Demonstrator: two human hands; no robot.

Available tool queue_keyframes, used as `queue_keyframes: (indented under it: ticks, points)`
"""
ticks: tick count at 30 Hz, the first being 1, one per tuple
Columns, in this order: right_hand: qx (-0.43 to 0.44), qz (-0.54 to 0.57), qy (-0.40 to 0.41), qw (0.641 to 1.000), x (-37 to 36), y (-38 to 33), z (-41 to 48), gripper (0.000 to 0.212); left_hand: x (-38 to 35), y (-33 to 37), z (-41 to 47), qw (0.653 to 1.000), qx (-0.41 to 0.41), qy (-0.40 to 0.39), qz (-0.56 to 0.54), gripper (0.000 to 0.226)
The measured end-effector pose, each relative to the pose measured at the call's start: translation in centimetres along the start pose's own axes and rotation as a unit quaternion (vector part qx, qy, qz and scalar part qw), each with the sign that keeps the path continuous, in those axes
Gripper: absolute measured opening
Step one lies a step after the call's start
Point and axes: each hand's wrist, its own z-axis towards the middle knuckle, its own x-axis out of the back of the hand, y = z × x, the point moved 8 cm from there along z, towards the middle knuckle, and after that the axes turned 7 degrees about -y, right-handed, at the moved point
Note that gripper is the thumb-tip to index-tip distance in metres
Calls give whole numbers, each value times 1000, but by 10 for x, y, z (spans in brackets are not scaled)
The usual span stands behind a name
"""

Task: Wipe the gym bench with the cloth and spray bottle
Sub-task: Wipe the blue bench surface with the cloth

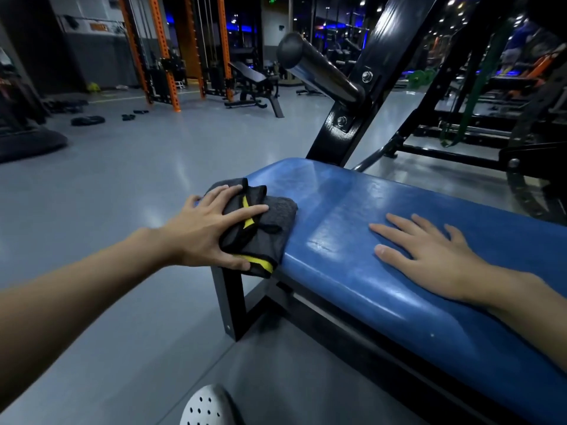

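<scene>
A blue padded gym bench (352, 228) runs from the centre toward the lower right, its surface shiny and scuffed. A folded dark grey cloth with yellow and black trim (270, 222) lies on the bench's left end, hanging slightly over the edge. My left hand (211, 228) presses flat on the cloth with fingers spread. My right hand (429, 253) rests palm down on the bare blue pad, fingers straight and holding nothing. No spray bottle is in view.
A black steel upright with a round padded roller (319, 69) rises behind the bench's far end. The bench's black leg frame (230, 302) stands below the cloth. Grey floor lies to the left, with an orange rack (165, 50) and another bench (254, 84) farther back. My white shoe (205, 406) shows at the bottom.
</scene>
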Motion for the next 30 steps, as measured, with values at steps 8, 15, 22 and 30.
queue_keyframes:
  ticks: [8,15,22,30]
  points:
    - [5,17,6,1000,-1,0,-1,65,11,91,12,992,-101,69,28,93]
    - [-31,27,30,999,21,48,-43,54,20,81,18,992,-126,25,0,86]
    - [-102,9,-21,995,-7,90,-68,76,21,129,15,985,-165,36,35,84]
    - [-87,51,27,995,10,105,-88,56,29,196,5,982,-183,-33,6,100]
